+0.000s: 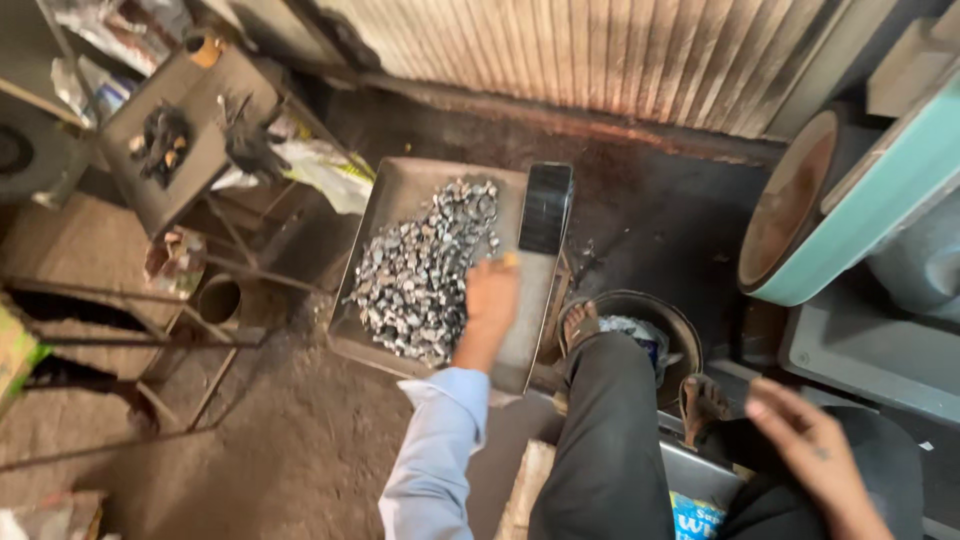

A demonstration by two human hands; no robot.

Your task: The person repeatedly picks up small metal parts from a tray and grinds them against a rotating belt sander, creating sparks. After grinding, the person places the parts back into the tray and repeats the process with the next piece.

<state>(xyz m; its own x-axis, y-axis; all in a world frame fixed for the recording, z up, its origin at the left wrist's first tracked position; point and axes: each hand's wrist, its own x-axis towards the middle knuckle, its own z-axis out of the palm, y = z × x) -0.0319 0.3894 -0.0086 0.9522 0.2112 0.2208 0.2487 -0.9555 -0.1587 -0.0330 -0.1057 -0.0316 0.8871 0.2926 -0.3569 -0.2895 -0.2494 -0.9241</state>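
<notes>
Left hand (492, 293) curled, fingers together, on metal pieces (425, 268) at tray (395, 188) right side; pile remains large. Right hand (805, 440) open, empty.

Corrugated metal wall (600, 60) at rear; dark, grimy dirt floor (300, 440); metal-frame stand (180, 130) left; teal belt machine (880, 190) right; dim light.

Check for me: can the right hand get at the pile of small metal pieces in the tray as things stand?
Probably not: the right hand hangs by the knee, apart from the tray, with both legs between. The left hand is already at the metal pieces.
</notes>
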